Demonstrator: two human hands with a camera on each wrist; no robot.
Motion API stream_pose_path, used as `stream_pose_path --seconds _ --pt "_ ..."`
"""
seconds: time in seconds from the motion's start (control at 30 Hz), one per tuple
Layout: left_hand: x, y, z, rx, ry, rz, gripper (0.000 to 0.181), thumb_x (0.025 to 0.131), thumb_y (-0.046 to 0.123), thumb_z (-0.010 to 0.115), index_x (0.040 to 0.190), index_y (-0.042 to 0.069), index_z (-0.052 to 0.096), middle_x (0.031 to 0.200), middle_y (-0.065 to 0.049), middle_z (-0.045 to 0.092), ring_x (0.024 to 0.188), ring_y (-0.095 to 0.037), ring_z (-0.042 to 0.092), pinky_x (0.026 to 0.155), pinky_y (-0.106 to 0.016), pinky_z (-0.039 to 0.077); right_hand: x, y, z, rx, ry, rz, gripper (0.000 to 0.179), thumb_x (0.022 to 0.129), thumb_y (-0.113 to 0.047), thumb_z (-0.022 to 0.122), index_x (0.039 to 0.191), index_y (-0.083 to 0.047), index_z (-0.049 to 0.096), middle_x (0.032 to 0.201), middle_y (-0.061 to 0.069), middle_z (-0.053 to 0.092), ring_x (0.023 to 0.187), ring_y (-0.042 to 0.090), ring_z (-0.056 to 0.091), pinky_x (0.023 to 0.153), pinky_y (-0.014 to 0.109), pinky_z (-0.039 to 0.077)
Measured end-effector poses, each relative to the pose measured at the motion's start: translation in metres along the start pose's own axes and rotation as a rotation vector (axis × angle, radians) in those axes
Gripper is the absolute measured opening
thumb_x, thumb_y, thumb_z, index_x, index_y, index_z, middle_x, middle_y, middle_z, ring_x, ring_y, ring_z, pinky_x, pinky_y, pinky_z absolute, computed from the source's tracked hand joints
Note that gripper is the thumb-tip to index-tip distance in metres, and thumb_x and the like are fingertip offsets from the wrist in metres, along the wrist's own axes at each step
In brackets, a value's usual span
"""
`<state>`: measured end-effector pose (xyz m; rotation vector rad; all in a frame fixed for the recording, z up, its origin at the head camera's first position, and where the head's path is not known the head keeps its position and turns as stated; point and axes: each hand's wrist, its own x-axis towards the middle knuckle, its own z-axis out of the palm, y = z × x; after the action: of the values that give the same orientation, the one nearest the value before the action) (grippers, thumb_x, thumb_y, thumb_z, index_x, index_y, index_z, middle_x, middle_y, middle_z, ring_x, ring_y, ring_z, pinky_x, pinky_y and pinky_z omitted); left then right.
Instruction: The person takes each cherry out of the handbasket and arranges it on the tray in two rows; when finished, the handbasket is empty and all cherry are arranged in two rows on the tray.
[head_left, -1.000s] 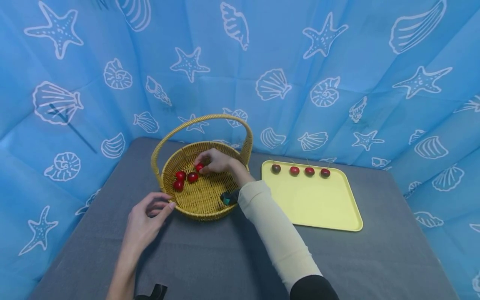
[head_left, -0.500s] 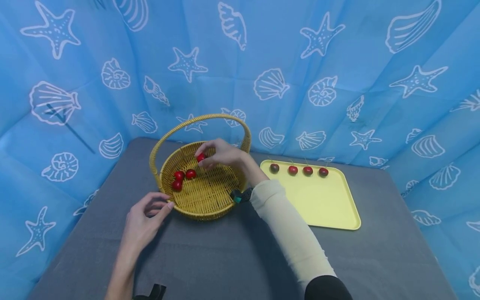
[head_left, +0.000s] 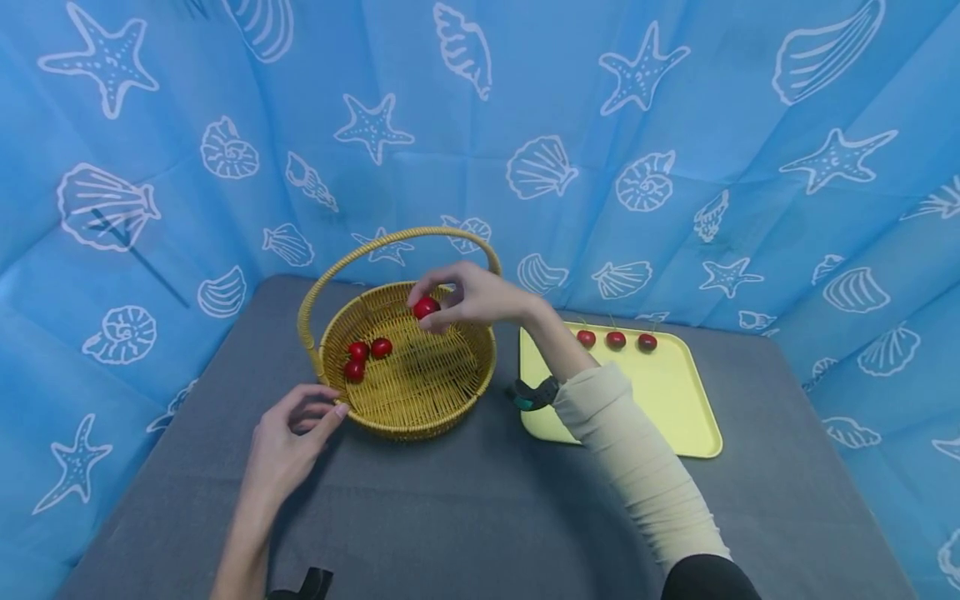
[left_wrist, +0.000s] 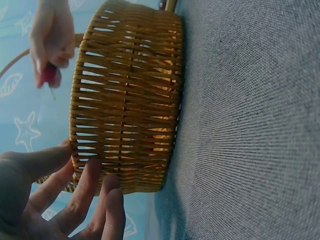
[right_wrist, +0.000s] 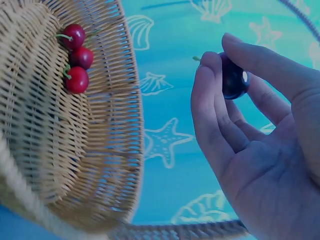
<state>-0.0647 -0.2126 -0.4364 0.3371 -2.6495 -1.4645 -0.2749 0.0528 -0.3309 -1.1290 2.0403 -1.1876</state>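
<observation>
The left hand (head_left: 291, 435) sits at the left of the grey worktop (head_left: 450, 517), bent fingers and thumb touching the left front rim of a woven basket (head_left: 420, 404); whether they pinch it I cannot tell. The basket stands upright near the worktop's back edge, towards its back left corner, its arched handle (head_left: 401, 236) raised. Inside, against the left part, three red cherries (head_left: 357, 351) lie in a close cluster, with green stems showing in the right wrist view. To their right, above the basket's rim, a held cherry (head_left: 424, 307) is pinched between the thumb and fingers of the right hand (head_left: 480, 296), well apart from the left. It is nearly round, with no clear long axis; its short stem points left, away from the palm and roughly level. A cream sleeve (head_left: 645, 458) slants from the right hand towards the worktop's front edge, crossing the left part of a yellow tray (head_left: 686, 400). Along the tray's back edge, three more cherries (head_left: 616, 340) lie in a spaced row, stems pointing towards the blue curtain (head_left: 465, 167) behind.
</observation>
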Motion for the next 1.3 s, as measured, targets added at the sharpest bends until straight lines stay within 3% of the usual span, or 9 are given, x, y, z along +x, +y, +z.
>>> stream_pose_path --seconds 0.27,0.37,0.43,0.53,0.63,0.77,0.87,1.07,1.3 --pt "0.0 0.0 -0.001 0.003 0.017 0.03 0.034 0.103 0.038 0.077 0.129 0.017 0.072 0.115 -0.013 0.083 0.1 -0.026 0.08 0.068 -0.025 0.057 -0.048 -0.011 -0.017 -0.006 0.012 -0.04 0.037 0.1 -0.007 0.076 0.136 -0.008 0.069 0.133 0.013 0.073 0.109 0.029 0.08 0.095 0.036 0.065" --pt "0.0 0.0 -0.001 0.003 0.014 0.021 0.033 0.103 0.037 0.077 0.129 0.017 0.072 0.115 -0.013 0.084 0.101 -0.025 0.08 0.07 -0.025 0.057 -0.07 -0.007 -0.025 -0.003 0.044 -0.008 0.035 0.103 -0.01 0.074 0.137 -0.014 0.069 0.127 0.015 0.076 0.103 0.024 0.08 0.068 0.03 0.059" --pt "0.001 0.0 -0.001 0.002 0.009 0.007 0.033 0.103 0.036 0.077 0.13 0.017 0.072 0.116 -0.013 0.083 0.101 -0.024 0.08 0.072 -0.025 0.057 -0.086 -0.004 -0.029 0.007 0.083 0.06 0.034 0.104 -0.014 0.075 0.138 -0.018 0.069 0.121 0.013 0.078 0.09 0.021 0.077 0.051 0.028 0.045" --pt "0.001 0.0 -0.001 0.009 0.002 -0.009 0.034 0.103 0.038 0.076 0.131 0.018 0.071 0.118 -0.013 0.083 0.105 -0.026 0.08 0.078 -0.031 0.061 -0.108 0.008 -0.034 0.036 0.137 0.138 0.035 0.104 -0.016 0.074 0.139 -0.02 0.068 0.106 0.014 0.079 0.072 0.019 0.065 0.043 0.027 0.031" --pt "0.001 0.001 -0.001 0.022 0.002 -0.012 0.035 0.104 0.038 0.075 0.132 0.017 0.07 0.12 -0.013 0.082 0.109 -0.03 0.079 0.085 -0.037 0.062 -0.127 0.026 -0.036 0.02 0.181 0.142 0.037 0.103 -0.011 0.075 0.139 -0.013 0.068 0.115 0.019 0.076 0.081 0.015 0.072 0.053 0.026 0.052" --pt "0.001 0.001 -0.001 0.026 -0.002 -0.015 0.036 0.104 0.039 0.075 0.132 0.018 0.07 0.121 -0.014 0.082 0.11 -0.032 0.079 0.082 -0.034 0.061 -0.145 0.053 -0.033 -0.028 0.242 0.114 0.039 0.097 -0.004 0.08 0.135 -0.002 0.07 0.136 0.025 0.07 0.114 0.016 0.078 0.094 0.03 0.065" --pt "0.001 0.0 -0.002 0.026 -0.005 -0.017 0.036 0.104 0.04 0.075 0.132 0.018 0.07 0.121 -0.014 0.082 0.11 -0.032 0.079 0.081 -0.033 0.061 -0.156 0.07 -0.027 -0.047 0.287 0.139 0.04 0.095 -0.004 0.082 0.133 -0.001 0.071 0.136 0.021 0.071 0.118 0.025 0.077 0.092 0.028 0.065" --pt "0.001 0.0 -0.001 0.022 -0.005 -0.011 0.038 0.104 0.041 0.074 0.133 0.017 0.069 0.123 -0.014 0.082 0.114 -0.033 0.078 0.099 -0.052 0.062 -0.166 0.099 -0.011 -0.058 0.32 0.175 0.04 0.096 0.0 0.08 0.134 0.003 0.07 0.143 0.025 0.067 0.126 0.048 0.072 0.09 0.024 0.063" --pt "0.001 0.0 -0.001 0.026 -0.003 -0.007 0.035 0.104 0.039 0.075 0.132 0.018 0.07 0.12 -0.013 0.082 0.113 -0.033 0.078 0.098 -0.051 0.062 -0.167 0.124 0.005 -0.141 0.349 0.218 0.035 0.094 0.002 0.08 0.129 0.002 0.073 0.133 0.024 0.074 0.12 0.045 0.076 0.092 0.032 0.064"
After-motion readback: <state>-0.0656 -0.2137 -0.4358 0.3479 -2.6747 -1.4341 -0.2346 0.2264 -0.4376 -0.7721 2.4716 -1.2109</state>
